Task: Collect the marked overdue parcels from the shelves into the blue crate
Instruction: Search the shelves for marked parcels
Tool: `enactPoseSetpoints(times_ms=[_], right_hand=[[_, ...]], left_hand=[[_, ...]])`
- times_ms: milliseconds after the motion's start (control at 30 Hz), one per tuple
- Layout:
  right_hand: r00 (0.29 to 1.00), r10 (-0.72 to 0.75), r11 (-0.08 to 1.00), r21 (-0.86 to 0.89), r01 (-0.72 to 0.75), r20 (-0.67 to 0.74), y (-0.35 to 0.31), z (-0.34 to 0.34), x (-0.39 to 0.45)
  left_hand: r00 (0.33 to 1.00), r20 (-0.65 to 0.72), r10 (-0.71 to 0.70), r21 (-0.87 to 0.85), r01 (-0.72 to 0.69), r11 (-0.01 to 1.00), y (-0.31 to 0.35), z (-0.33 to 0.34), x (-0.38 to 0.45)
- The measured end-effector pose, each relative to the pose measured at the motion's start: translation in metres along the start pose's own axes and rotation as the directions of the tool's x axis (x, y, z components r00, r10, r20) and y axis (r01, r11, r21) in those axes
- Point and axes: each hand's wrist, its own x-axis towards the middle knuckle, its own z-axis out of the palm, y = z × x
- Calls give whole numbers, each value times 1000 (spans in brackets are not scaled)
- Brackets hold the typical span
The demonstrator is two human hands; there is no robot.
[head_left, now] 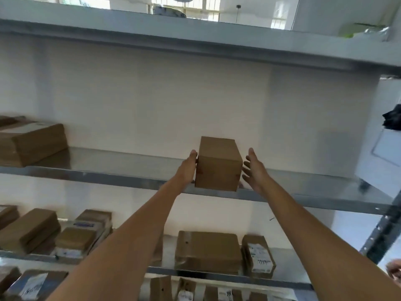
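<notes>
box point(218, 165): plain brown | shelf point(303, 193): grey metal | wall point(152, 101): off-white

bright daylight, windows point(196, 6) glaring | soft motion blur | edges bowed | parcel labels perhaps unreadable

A plain brown cardboard box point(218, 164) is showing a matt, smooth face. The shelf point(121, 179) beneath is showing grey metal with a dull sheen. Lower parcels point(208, 250) are looking like matt brown paper wrapping, some carrying white paper labels point(259, 257).
</notes>
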Motion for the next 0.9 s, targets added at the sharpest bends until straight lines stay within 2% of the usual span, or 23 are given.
enactPoseSetpoints(times_ms=[100,267,467,533,733,833,900], right_hand=[[996,-9,998,56,4,83,2,11,-5],[998,-39,999,14,38,57,-4,12,-10],[971,-209,977,-26,213,113,-19,6,-8],[965,-241,969,-37,246,101,-25,8,-9],[975,-200,979,-3,201,98,-36,13,-5],[968,-230,972,-26,233,102,-43,14,-5],[963,-243,968,-39,249,115,-48,12,-7]], left_hand=[[998,27,54,-32,-54,998,6,5,7],[994,-30,110,-91,-112,990,10,4,11],[978,-119,173,-163,-191,968,27,-1,16],[976,-109,186,-177,-203,963,33,3,17],[983,-54,176,-297,-184,937,52,6,10],[977,-14,211,-240,-208,948,59,7,10],[973,-36,228,-198,-231,953,66,6,8]])
